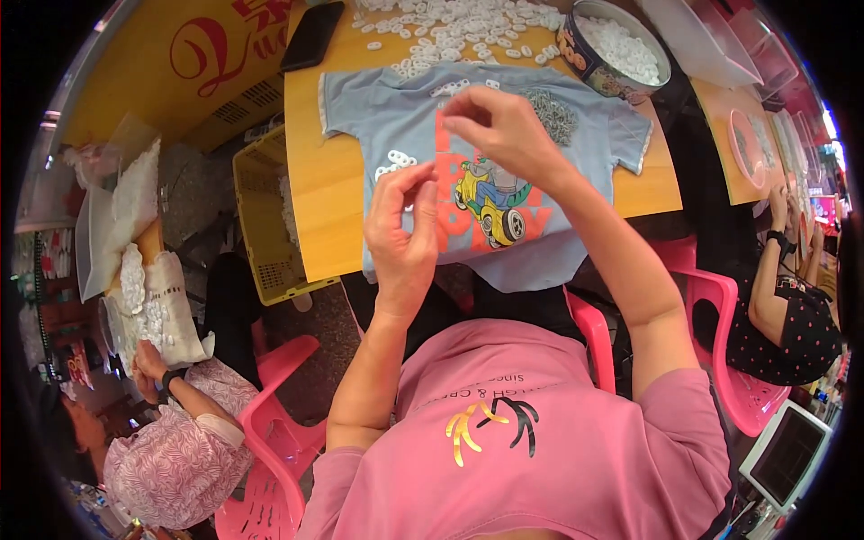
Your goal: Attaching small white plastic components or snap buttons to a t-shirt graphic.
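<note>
A light blue printed T-shirt (558, 261) lies spread on the wooden table in front of me. My left hand (403, 225) is raised over its left side, thumb and fingers pinched together. Beside those fingers lies a small cluster of white oval plastic pieces (396, 162). Higher up, my right hand (504, 126) reaches across the shirt with its fingertips curled in a pinch. Whatever either hand holds is too small to make out. More white pieces (450, 88) rest just beyond the right fingertips. A heap of small silvery metal parts (551, 117) sits to the right of that hand.
Loose white oval pieces (450, 36) cover the table's far side, by a round tin (621, 54) full of white pieces. A black phone (312, 36) lies far left. A yellow crate (270, 216) stands left of the table. Two people (180, 441) (783, 315) sit on either side.
</note>
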Demonstrator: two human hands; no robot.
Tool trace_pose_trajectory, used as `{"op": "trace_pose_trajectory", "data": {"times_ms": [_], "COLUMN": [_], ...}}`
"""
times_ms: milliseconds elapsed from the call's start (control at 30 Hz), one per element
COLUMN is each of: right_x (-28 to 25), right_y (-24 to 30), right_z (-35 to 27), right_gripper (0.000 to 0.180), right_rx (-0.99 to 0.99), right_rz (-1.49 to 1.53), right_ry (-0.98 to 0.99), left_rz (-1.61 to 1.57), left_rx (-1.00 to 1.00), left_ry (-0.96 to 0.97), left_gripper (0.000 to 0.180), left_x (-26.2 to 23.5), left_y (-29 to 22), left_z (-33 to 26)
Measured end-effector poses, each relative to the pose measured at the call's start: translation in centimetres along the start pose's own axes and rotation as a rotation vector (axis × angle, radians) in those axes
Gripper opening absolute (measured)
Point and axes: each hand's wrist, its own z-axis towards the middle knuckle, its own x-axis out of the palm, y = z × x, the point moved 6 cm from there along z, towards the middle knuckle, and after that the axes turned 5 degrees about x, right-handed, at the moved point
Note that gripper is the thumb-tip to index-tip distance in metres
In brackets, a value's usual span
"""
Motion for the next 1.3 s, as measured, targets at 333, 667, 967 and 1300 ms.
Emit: {"op": "trace_pose_trajectory", "data": {"times_ms": [333,667,967,1300], "right_x": [-0.3,-4.4,-8.0,-7.8], "right_y": [-0.9,-3.3,-3.5,-3.2], "right_z": [-9.5,-11.2,-8.7,-6.7], "right_gripper": [0.018,0.011,0.011,0.01], "right_rx": [0.217,0.142,-0.133,-0.18], "right_rz": [0.591,0.294,-0.555,-0.769], "right_ry": [0.011,-0.244,-0.355,-0.25], "left_rz": [-0.414,-0.547,-0.473,-0.452], "left_rx": [-0.44,-0.638,-0.62,-0.643], "left_ry": [0.191,0.32,0.291,0.303], "left_gripper": [0.016,0.015,0.014,0.014], "left_x": [4.3,6.5,6.2,6.1], "left_y": [1.1,1.5,1.9,2.1], "left_z": [-2.0,-3.8,-3.5,-3.6]}}
